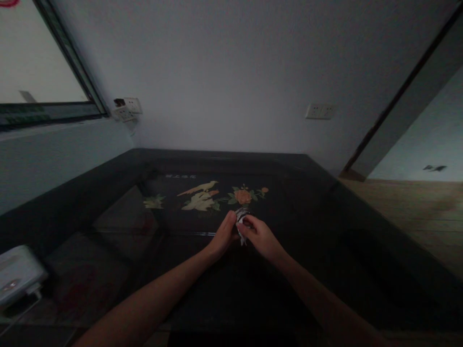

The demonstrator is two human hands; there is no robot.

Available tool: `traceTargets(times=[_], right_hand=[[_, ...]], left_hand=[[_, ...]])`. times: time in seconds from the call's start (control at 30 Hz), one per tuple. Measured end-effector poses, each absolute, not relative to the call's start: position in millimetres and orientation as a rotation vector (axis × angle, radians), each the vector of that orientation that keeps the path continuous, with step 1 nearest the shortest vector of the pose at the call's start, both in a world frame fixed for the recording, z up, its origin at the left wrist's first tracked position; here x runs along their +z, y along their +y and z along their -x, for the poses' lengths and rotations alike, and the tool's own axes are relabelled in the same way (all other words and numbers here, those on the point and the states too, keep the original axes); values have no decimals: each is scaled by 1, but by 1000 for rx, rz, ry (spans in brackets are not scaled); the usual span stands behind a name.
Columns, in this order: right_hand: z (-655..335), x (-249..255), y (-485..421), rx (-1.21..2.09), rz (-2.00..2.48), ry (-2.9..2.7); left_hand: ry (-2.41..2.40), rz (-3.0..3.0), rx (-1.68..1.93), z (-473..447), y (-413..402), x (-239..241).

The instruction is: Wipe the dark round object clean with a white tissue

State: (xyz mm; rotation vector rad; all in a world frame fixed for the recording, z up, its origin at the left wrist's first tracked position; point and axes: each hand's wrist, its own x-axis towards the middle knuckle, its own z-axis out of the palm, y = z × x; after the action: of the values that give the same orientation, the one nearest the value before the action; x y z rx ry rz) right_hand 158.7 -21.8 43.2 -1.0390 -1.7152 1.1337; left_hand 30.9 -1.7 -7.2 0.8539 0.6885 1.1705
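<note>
My left hand (223,234) and my right hand (258,236) meet above the middle of a dark glossy table (325,217). Both pinch a small crumpled silvery-white piece (241,218), perhaps foil or paper; what it is I cannot make out in the dim light. My left thumb presses on its left side and my right fingers curl round its right side. Both forearms reach in from the lower edge of the view. Just beyond the hands the tabletop carries an inlaid picture of a bird (202,189) and an orange flower (243,196).
A white device with a cable (16,274) lies at the table's near left corner. White wall sockets (127,109) sit by a dark-framed window (54,91), another socket plate (320,111) on the back wall. Wooden floor (415,207) and a doorway lie to the right.
</note>
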Motion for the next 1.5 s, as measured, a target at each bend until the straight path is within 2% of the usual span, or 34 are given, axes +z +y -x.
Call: traceTargets(times=[0.2,0.37,0.77,1.03,1.27,1.5], right_hand=[[-157,39,-31,392,1201,-2292],[-163,36,-28,192,1140,-2422],[-183,41,-9,760,1142,-1676],[-192,37,3,982,1012,-1134],[-194,37,6,1058,970,-1034],[-186,36,3,1315,994,-1016]], left_hand=[[682,-855,1233,-32,1,-7],[681,-765,1197,-30,0,-1],[739,-648,1231,-24,0,13],[662,-643,1190,-19,0,22],[563,-740,1092,-14,0,22],[461,-783,1059,-17,-2,16]])
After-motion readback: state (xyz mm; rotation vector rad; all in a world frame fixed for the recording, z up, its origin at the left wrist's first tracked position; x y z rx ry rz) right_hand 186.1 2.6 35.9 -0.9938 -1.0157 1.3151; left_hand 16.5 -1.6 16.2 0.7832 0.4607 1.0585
